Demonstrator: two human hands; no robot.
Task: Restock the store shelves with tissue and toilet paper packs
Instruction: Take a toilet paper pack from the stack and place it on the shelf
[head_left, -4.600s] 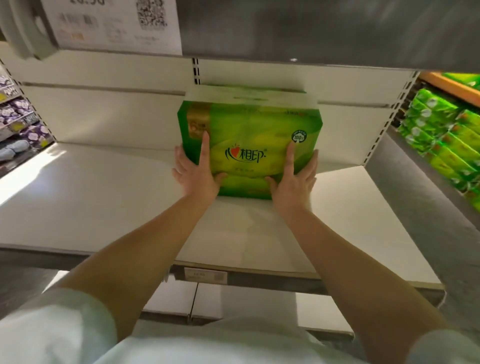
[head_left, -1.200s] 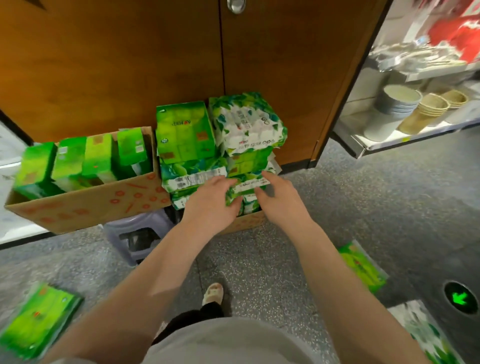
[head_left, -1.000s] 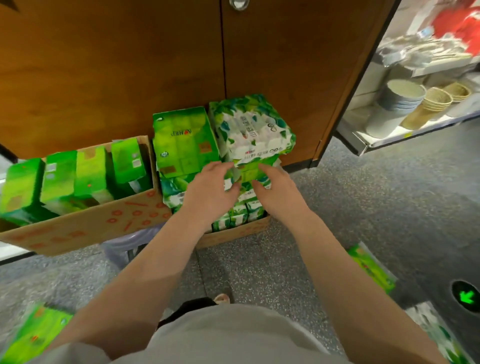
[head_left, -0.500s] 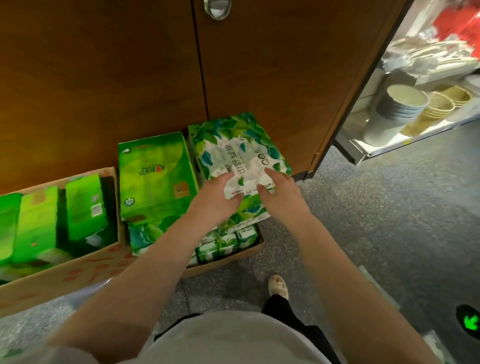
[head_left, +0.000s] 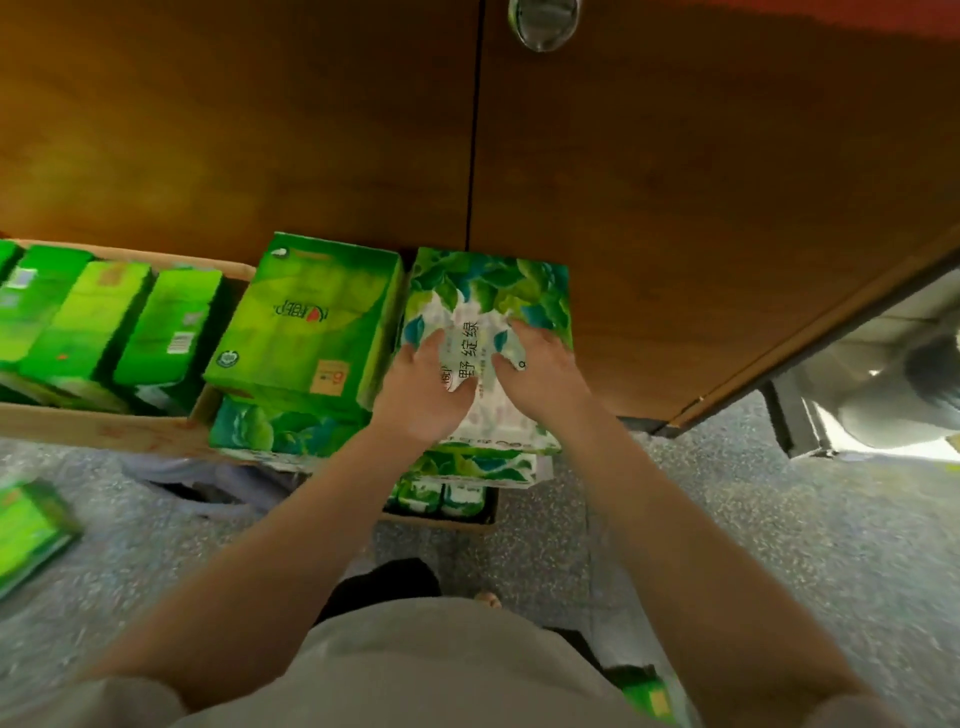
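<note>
Head view: both hands are on the leaf-print tissue pack (head_left: 488, 306), which sits on top of a stack of similar packs in a cardboard box (head_left: 441, 519) on the floor, right against the wooden cabinet doors (head_left: 675, 182). Left hand (head_left: 423, 387) lies palm down on the near-left part of the pack top, fingers spread and slightly bent; right hand (head_left: 545, 371) does the same on the near-right part. Can't tell whether either hand actually grips the wrapper or just presses on it; the fingertips blur into the print. Just left of it, touching, a bright green tissue pack (head_left: 306, 322) lies on the same stack at about the same height. Further left, an open carton (head_left: 104, 423) holds a row of green packs (head_left: 104, 322) standing on edge. One more green pack (head_left: 28, 530) lies loose on the speckled grey floor (head_left: 779, 545) at the left edge, well apart from the stack. Round metal knob (head_left: 543, 21) on the right door, top of frame.
</note>
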